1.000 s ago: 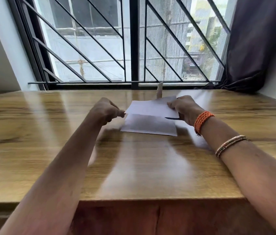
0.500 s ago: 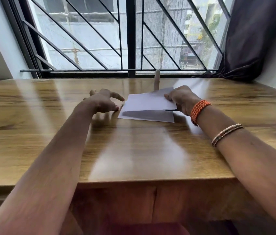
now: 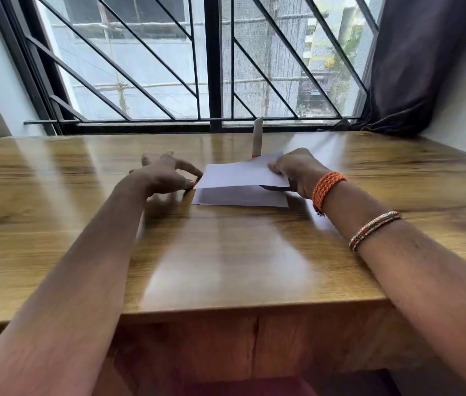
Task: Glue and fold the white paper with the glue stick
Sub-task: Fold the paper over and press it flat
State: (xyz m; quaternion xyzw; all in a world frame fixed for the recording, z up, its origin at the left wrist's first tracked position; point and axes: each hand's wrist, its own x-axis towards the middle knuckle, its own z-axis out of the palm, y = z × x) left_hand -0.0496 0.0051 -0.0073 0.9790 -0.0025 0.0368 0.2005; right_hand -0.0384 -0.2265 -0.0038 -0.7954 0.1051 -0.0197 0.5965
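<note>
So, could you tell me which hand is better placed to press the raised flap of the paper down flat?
Left, probably. The left hand is open with its fingertips at the flap's left edge, holding nothing. The right hand pinches the white paper at its raised right edge, so it is occupied.

The raised flap of the folded white paper sheet [image 3: 243, 175] hid the foot of the upright pale glue stick [image 3: 257, 137] and part of the right hand's [image 3: 297, 170] fingers.

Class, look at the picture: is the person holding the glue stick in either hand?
No: the glue stick stands upright on the table behind the white paper, apart from the left hand and right hand.
</note>
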